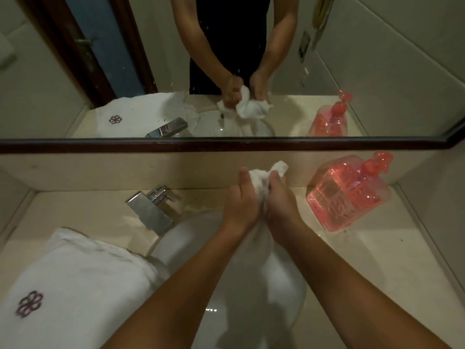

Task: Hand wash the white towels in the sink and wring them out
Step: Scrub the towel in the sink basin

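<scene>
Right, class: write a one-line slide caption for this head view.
Both hands, left hand and right hand, grip a white towel above the sink.

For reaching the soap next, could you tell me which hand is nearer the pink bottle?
Right hand; the transparent pink soap bottle stands just to its right. The left hand is farther.

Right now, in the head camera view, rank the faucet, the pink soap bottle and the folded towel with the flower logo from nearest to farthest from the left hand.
From the left hand, which grips the wet towel over the sink:
1. Faucet, just to its left on the counter.
2. Pink soap bottle, to the right, beyond the right hand.
3. Folded towel with the flower logo, lower left on the counter.
</scene>
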Available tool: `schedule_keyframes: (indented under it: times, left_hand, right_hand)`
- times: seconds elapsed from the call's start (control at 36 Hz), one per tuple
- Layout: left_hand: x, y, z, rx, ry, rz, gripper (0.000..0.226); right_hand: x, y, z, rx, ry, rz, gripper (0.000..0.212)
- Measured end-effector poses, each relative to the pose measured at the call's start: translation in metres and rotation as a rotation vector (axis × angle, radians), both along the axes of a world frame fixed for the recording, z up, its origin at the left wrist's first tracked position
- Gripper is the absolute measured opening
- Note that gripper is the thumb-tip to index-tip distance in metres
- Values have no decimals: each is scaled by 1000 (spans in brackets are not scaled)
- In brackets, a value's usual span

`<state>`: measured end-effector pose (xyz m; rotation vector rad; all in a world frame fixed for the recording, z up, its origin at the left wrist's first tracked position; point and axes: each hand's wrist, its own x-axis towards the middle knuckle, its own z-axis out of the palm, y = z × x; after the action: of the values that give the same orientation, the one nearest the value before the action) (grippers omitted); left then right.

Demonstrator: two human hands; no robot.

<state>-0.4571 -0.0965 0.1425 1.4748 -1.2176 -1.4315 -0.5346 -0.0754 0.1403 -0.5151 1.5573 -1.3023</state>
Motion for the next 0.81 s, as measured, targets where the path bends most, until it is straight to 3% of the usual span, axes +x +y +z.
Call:
schedule_keyframes:
  times: [0.14, 0.25, 0.33, 0.39, 0.47, 0.58, 0.67, 0.75, 0.81]
  left_hand:
    - [10, -15, 2, 50, 38, 112, 65]
    - [10, -5, -15, 101, 41, 23, 85]
    - [7, 6, -7, 67, 5, -38, 69]
    - [10, 2, 0, 54, -7, 2, 62]
    - [17, -6, -7, 68, -26, 43, 58]
    - [25, 0, -25, 177, 48, 2, 83]
    - [36, -2, -21, 196, 52, -65, 96]
    - [49, -7, -15, 208, 86, -175, 95]
    - [53, -10, -12, 194, 80, -233, 96]
  right_hand:
    - [24, 30, -5, -24, -95, 181, 51]
    - [7, 15, -12, -4, -57, 65, 51]
    - [0, 7, -10, 33, -61, 11, 53]
    - [9, 17, -11, 12, -36, 76, 53]
    - [22, 40, -21, 20, -143, 218, 58]
    - [0, 35, -19, 13, -288, 71, 49]
    - [-21, 24, -17, 10, -300, -24, 60]
    - [-23, 27, -20, 20, -320, 153, 88]
    - [-14, 32, -19, 11, -339, 312, 86]
